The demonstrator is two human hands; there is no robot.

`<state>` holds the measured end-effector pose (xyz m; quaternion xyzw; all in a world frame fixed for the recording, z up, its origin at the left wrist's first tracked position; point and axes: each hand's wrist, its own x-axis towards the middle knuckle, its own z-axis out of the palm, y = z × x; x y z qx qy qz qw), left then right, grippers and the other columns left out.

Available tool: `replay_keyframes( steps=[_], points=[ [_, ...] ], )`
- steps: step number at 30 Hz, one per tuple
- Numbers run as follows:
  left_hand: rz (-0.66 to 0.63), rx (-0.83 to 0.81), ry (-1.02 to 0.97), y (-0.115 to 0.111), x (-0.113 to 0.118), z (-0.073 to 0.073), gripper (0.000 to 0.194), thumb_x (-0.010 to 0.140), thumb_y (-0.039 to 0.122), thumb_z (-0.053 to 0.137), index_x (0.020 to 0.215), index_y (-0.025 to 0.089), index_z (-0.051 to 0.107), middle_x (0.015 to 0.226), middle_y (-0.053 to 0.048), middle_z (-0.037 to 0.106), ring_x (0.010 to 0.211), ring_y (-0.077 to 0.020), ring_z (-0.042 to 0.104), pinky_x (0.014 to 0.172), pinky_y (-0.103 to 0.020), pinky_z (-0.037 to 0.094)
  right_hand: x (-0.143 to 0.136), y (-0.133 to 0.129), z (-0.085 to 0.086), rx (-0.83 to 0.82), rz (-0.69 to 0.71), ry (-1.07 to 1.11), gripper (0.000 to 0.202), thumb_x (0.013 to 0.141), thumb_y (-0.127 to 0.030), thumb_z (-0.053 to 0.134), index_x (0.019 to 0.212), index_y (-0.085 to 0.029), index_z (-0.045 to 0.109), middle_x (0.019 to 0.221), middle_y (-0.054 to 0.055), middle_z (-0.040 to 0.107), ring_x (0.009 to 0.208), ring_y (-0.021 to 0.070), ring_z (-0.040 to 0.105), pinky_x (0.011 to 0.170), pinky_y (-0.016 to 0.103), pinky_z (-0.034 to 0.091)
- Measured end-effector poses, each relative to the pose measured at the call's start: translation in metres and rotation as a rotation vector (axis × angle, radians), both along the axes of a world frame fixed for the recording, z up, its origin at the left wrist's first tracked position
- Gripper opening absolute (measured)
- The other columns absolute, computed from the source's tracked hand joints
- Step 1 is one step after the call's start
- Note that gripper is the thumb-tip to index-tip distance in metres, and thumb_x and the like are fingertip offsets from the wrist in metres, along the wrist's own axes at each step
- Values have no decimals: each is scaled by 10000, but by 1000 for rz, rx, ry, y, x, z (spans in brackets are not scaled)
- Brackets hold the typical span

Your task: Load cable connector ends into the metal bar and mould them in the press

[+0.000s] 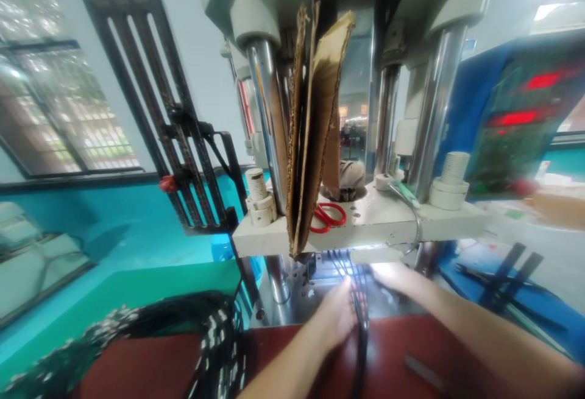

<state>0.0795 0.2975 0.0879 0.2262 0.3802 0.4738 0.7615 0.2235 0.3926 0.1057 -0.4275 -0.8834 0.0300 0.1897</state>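
Several thin black cables [362, 332] run from under the pale press plate [274, 237] down over the red-brown table edge. My left hand [340, 312] is closed around them, thumb on the near side and fingers partly behind the strands. Just beyond, the cables fan out toward a brightly lit metal fixture [326, 267] on the lower bed. My right hand [387, 275] reaches in beside the fixture from the right. Its fingers are blurred and partly hidden by the plate and glare, so their grip does not show.
Folded cardboard [315, 131] and red-handled scissors [328, 217] are on the press plate between steel columns [269, 112]. A large bundle of black cables [219, 332] lies at left. A blurred flat strip [425, 371] rests on the red-brown table [393, 350]. A control box [516, 112] stands at right.
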Motion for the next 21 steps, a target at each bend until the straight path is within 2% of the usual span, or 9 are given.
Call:
replay_keyframes(
  steps=[2,6,8,12,15,18,21],
  points=[
    [97,34,30,15,-4,4,227,870,292,356,806,115,483,664,-42,544,571,-105,536,601,-227,424,-5,-12,-9,37,41,7,218,875,-244,438,1001,-187,607,981,72,633,874,198,587,790,357,467],
    [144,21,201,35,-8,8,75,797,190,469,769,125,493,607,-16,531,523,-110,530,585,-253,437,-8,-23,-21,105,82,15,289,866,-159,351,890,-176,639,878,76,663,822,202,603,762,330,469],
    [200,18,301,38,-9,3,32,752,149,515,756,133,487,585,4,521,488,-100,517,538,-239,424,-7,-22,-22,130,92,17,314,865,-136,327,850,-164,639,845,81,666,798,197,606,757,324,468],
    [291,39,564,44,-12,-12,132,705,181,590,667,146,468,504,23,495,398,-84,456,406,-195,325,-3,-19,-22,157,114,17,333,871,-129,300,871,-155,633,875,94,665,826,204,603,789,344,460],
    [310,53,726,50,-13,-17,187,678,213,629,672,163,448,452,37,469,369,-100,447,386,-203,317,-2,-18,-22,162,121,9,342,863,-113,294,934,-149,626,915,104,660,867,214,597,823,372,450],
    [313,62,824,46,-16,-9,257,681,314,633,800,161,464,472,30,479,390,-141,481,406,-240,357,-1,-17,-21,159,136,-9,353,831,-87,325,1047,-136,600,1034,126,631,979,233,563,896,409,412],
    [361,105,876,18,-27,4,402,657,349,654,959,170,458,632,-2,544,522,-149,534,495,-252,404,4,-27,-13,145,148,-21,435,776,-53,360,1179,-79,524,1191,180,538,1124,272,470,972,453,344]
  ],
)
